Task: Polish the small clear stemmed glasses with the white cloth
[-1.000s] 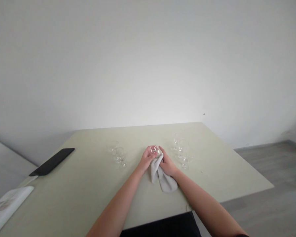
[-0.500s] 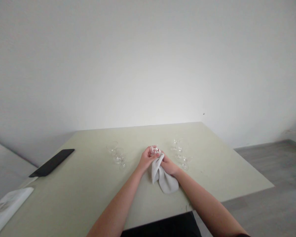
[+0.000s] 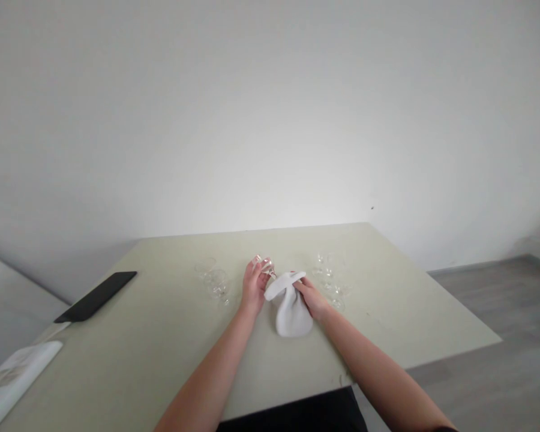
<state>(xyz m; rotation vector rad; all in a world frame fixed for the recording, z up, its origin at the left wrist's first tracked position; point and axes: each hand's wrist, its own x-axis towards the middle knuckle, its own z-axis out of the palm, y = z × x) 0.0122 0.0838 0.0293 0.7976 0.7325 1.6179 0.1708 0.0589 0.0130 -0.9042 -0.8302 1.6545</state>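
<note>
Over the middle of the table, my left hand (image 3: 254, 288) is closed around a clear glass (image 3: 266, 265), its bowl pointing up and away. The glass looks stemmed, with its lower end running toward the cloth. My right hand (image 3: 312, 297) grips a white cloth (image 3: 292, 312), which hangs down in folds and hides some of the fingers. Whether the cloth touches the glass I cannot tell. Left of my hands, several clear glasses (image 3: 216, 283) lie on the table. More clear glasses (image 3: 327, 271) lie to the right, close by my right hand.
The pale table (image 3: 153, 354) reaches back to a white wall (image 3: 270, 120). Along its left edge lie a flat black object (image 3: 96, 297) and a white package (image 3: 20, 378). Grey floor (image 3: 486, 300) shows past the right edge.
My left hand has moved left with the glass, away from my right hand. The cloth has shifted and its upper part now spreads between the hands.
</note>
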